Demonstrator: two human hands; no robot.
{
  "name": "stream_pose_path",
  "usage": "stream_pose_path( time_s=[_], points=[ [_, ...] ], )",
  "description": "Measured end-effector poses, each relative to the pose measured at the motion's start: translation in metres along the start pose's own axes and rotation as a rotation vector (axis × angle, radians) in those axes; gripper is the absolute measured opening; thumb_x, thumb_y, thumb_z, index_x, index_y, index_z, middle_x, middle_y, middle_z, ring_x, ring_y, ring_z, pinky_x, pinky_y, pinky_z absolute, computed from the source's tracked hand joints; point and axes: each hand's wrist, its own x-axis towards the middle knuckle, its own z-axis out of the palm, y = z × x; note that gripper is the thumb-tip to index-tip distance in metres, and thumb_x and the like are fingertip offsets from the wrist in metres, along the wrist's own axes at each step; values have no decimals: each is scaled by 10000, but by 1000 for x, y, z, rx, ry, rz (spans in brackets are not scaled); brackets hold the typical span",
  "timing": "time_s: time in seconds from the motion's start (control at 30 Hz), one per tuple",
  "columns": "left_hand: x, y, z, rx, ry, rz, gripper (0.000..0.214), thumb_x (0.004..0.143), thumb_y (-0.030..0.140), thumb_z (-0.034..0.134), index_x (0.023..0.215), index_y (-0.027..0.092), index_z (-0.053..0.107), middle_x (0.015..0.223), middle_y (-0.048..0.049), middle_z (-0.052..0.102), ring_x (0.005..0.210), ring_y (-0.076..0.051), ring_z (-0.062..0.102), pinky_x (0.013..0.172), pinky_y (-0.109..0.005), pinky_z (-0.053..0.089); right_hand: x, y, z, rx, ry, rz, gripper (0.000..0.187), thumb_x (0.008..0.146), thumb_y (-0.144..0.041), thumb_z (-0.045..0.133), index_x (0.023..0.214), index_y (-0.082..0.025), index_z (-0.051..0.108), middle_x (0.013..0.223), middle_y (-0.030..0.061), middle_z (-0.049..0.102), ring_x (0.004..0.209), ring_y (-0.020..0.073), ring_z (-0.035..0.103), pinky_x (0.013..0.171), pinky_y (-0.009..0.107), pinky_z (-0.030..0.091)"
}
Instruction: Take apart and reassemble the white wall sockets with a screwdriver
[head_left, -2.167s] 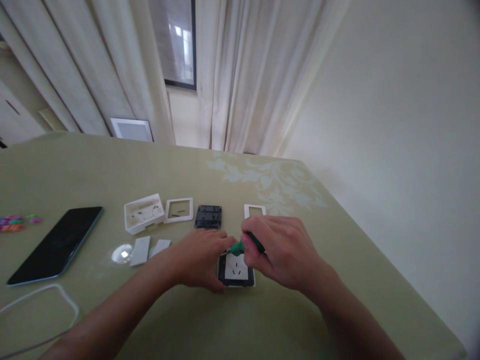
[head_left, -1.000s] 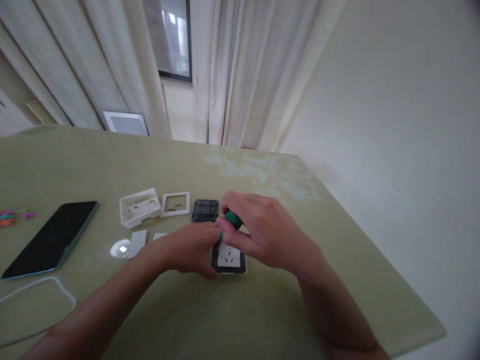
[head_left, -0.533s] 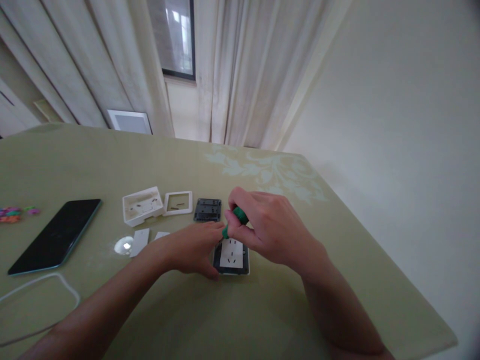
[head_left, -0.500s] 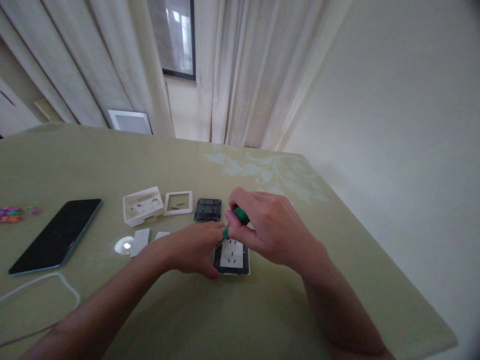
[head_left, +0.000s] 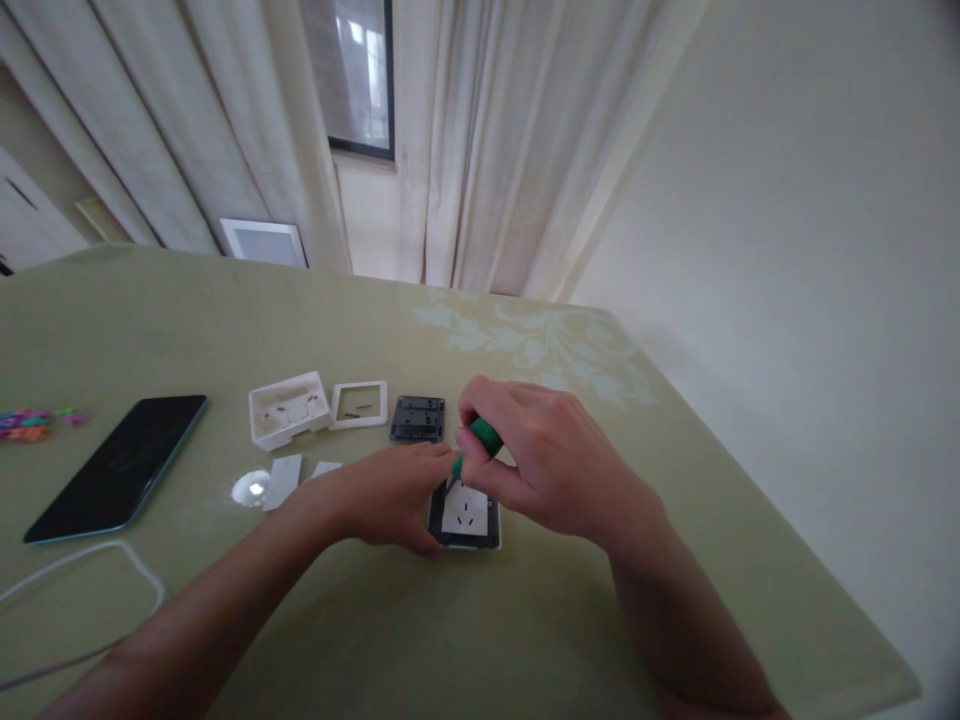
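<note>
A wall socket (head_left: pixel 465 515) with a white slotted face and dark surround lies flat on the table in front of me. My left hand (head_left: pixel 397 495) grips its left side, thumb at the near corner and fingers at the far edge. In my right hand (head_left: pixel 536 455) is a screwdriver with a green handle (head_left: pixel 486 436), held tilted over the socket. Its shaft points down at the left part of the socket; the tip is partly hidden by my fingers. Just beyond lies a dark plastic back plate (head_left: pixel 418 418).
Left of the back plate are a white frame (head_left: pixel 384 403) with small screws inside it and a white box (head_left: pixel 289 440). White plates (head_left: pixel 283 482) lie near my left forearm, beside a shiny round piece (head_left: pixel 250 488). Further left are a phone (head_left: pixel 116 470), a white cable (head_left: pixel 142 565) and colourful bits (head_left: pixel 34 425).
The screwdriver handle and my right hand have shifted slightly right, with the handle's lower end off the socket's left edge. My left hand keeps its hold on the socket.
</note>
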Motion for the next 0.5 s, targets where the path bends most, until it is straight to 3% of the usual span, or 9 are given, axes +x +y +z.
stream_pose_path(
  time_s=[0.1, 0.23, 0.3, 0.5],
  points=[
    [0, 2, 0, -4, 5, 39, 579, 680, 288, 879, 1217, 226, 673, 1305, -81, 726, 1182, -323, 677, 1017, -410, 548, -2, -2, -2, 46, -22, -80, 101, 943, -246, 538, 1031, -208, 572, 940, 30, 680, 831, 178, 595, 713, 295, 355],
    [0, 4, 0, 12, 9, -14, 562, 679, 346, 880, 1193, 210, 698, 1300, -111, 730, 1165, -359, 691, 1013, -448, 556, -2, -3, 0, -73, 25, 3, 204, 1041, -402, 520, 964, -224, 583, 756, -4, 644, 689, 165, 558, 639, 300, 276],
    [1, 4, 2, 11, -1, -31, 586, 667, 369, 902, 1197, 211, 707, 1314, -123, 729, 1201, -386, 679, 1036, -475, 545, -1, -3, 3, -69, 17, 7, 260, 1077, -430, 490, 950, -223, 582, 759, -3, 647, 688, 162, 557, 642, 299, 278],
    [3, 0, 7, -44, 55, 56, 481, 686, 304, 886, 1138, 248, 733, 1212, -47, 772, 1100, -326, 706, 980, -417, 567, 0, -5, 0, 114, -84, -205, 120, 1059, -268, 496, 1005, -209, 584, 935, 27, 687, 824, 164, 575, 768, 289, 386]
  ],
)
